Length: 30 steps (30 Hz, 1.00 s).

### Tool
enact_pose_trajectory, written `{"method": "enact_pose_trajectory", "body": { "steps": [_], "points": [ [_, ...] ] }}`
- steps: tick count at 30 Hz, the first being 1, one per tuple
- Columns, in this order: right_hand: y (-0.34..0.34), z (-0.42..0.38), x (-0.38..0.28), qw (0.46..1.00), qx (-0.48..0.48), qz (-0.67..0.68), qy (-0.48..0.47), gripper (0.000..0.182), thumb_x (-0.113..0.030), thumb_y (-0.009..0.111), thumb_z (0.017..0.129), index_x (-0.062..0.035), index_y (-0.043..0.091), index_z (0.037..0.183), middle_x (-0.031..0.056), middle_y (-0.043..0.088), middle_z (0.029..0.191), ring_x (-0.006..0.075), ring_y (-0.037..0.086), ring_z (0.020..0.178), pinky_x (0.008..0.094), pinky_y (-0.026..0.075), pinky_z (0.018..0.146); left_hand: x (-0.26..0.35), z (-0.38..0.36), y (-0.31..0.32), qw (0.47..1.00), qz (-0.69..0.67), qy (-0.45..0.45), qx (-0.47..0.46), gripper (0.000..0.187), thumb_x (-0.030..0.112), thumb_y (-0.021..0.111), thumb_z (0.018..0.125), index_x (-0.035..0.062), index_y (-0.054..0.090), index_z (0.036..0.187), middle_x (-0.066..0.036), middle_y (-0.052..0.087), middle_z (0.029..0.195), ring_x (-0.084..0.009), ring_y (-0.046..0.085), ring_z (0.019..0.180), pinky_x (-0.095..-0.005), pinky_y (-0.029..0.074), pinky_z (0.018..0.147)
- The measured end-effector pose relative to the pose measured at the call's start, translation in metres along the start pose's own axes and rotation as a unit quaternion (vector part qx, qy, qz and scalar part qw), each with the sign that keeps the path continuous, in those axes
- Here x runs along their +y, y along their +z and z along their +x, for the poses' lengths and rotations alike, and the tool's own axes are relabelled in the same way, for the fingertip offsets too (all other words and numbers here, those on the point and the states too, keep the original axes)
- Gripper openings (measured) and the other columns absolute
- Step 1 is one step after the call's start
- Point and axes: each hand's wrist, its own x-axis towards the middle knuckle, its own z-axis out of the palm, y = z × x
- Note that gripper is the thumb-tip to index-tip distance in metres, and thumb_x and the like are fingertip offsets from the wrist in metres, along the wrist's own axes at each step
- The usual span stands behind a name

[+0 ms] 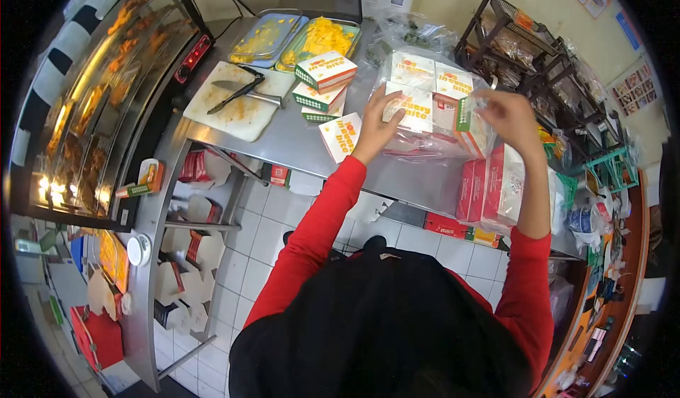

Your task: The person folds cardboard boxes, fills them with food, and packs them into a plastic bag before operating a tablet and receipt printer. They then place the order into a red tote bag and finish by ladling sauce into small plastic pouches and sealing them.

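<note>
A clear plastic bag (418, 146) lies on the steel counter, packed with several small white, orange and green cardboard food boxes (413, 68). At its left side, the curled fingers and thumb of my left hand (377, 123) grip the plastic beside a box. My right hand (508, 118) pinches the bag's right side, near a box standing on edge with its green side showing. To the left of my left hand, several more food boxes (326, 70) are stacked loosely. A single box (341, 137) leans at the counter's front edge.
Left on the counter are a cutting board (237, 121) with a knife and black tongs, and trays of yellow slices (322, 40). A lit food warmer (99, 107) stands far left. Red and white cartons (503, 185) sit right, before a dark rack (517, 26).
</note>
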Motion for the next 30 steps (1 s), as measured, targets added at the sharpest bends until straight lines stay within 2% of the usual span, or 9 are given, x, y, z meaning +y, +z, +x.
{"method": "enact_pose_trajectory", "body": {
  "steps": [2,6,9,13,17,21,24,27,30],
  "points": [
    [-0.006,-0.007,0.012,0.986,0.101,0.125,0.049,0.044,-0.030,0.072,0.071,-0.0103,0.065,0.110,0.0136,0.062,0.103,0.0308,0.062,0.088,0.0403,0.050,0.074,0.004,-0.014,-0.020,0.998,-0.045,0.013,0.044,0.028,0.015,0.065,0.082,0.0088,0.063,0.109,-0.019,0.047,0.130,-0.0345,0.037,0.127,-0.0413,0.028,0.105],
    [0.113,-0.013,0.099,0.995,0.074,-0.055,0.044,0.069,-0.036,0.073,0.072,-0.0152,0.048,0.133,0.0284,0.036,0.135,0.0432,0.042,0.118,0.0472,0.038,0.096,-0.042,-0.069,-0.043,0.930,0.195,-0.152,0.272,0.055,0.007,0.066,0.078,0.0003,0.043,0.128,-0.018,0.046,0.125,-0.0323,0.039,0.122,-0.0407,0.028,0.105],
    [0.131,-0.015,0.039,0.984,0.025,-0.058,0.165,0.074,-0.030,0.071,0.074,-0.0160,0.039,0.138,0.0291,0.036,0.135,0.0450,0.042,0.118,0.0477,0.039,0.095,-0.078,-0.091,-0.038,0.932,-0.125,-0.274,0.203,0.074,0.000,0.065,0.073,-0.0034,0.025,0.136,-0.019,0.039,0.131,-0.0314,0.035,0.126,-0.0382,0.025,0.107],
    [0.149,-0.009,0.019,0.984,0.134,-0.072,0.092,0.075,-0.020,0.068,0.074,-0.0128,0.034,0.141,0.0281,0.046,0.128,0.0429,0.047,0.115,0.0466,0.038,0.095,-0.092,-0.091,-0.036,0.963,-0.055,-0.223,0.141,0.080,-0.008,0.060,0.070,-0.0025,0.020,0.139,-0.019,0.030,0.137,-0.0295,0.031,0.129,-0.0348,0.026,0.108],
    [0.135,-0.007,0.023,0.991,0.125,0.038,0.029,0.068,-0.022,0.071,0.073,-0.0067,0.043,0.134,0.0213,0.057,0.118,0.0372,0.052,0.111,0.0443,0.036,0.097,-0.083,-0.087,-0.051,0.933,-0.207,-0.272,0.108,0.077,-0.010,0.058,0.070,-0.0003,0.024,0.139,-0.017,0.035,0.137,-0.0271,0.034,0.128,-0.0345,0.027,0.108],
    [0.150,0.001,0.053,0.979,0.195,0.035,0.047,0.059,-0.039,0.067,0.079,-0.0116,0.050,0.130,0.0204,0.042,0.136,0.0366,0.039,0.124,0.0464,0.029,0.104,-0.094,-0.107,-0.090,0.919,-0.119,-0.255,0.275,0.072,-0.003,0.061,0.074,0.0008,0.027,0.138,-0.018,0.036,0.136,-0.0282,0.037,0.127,-0.0366,0.028,0.107],
    [0.172,0.010,0.051,0.980,0.185,-0.019,0.072,0.044,-0.037,0.050,0.092,-0.0078,0.055,0.124,0.0218,0.041,0.136,0.0381,0.037,0.125,0.0464,0.025,0.106,-0.122,-0.132,-0.164,0.857,-0.032,-0.210,0.470,0.072,-0.001,0.062,0.073,0.0000,0.027,0.136,-0.019,0.034,0.135,-0.0289,0.036,0.126,-0.0374,0.028,0.106],
    [0.179,0.025,0.057,0.982,0.185,0.019,0.028,0.045,-0.037,0.049,0.092,-0.0059,0.054,0.124,0.0230,0.042,0.135,0.0390,0.038,0.125,0.0474,0.025,0.106,-0.125,-0.142,-0.277,0.709,0.080,-0.214,0.667,0.077,0.009,0.069,0.071,-0.0032,0.026,0.134,-0.021,0.033,0.134,-0.0315,0.034,0.126,-0.0401,0.026,0.106],
    [0.184,0.033,0.059,0.938,0.310,-0.007,0.153,0.045,-0.035,0.047,0.094,-0.0026,0.052,0.125,0.0240,0.043,0.133,0.0391,0.038,0.124,0.0486,0.027,0.104,-0.125,-0.143,-0.411,0.533,0.247,-0.220,0.779,0.089,0.028,0.082,0.066,-0.0031,0.030,0.132,-0.020,0.039,0.131,-0.0351,0.040,0.120,-0.0417,0.030,0.103]
  ]
}}
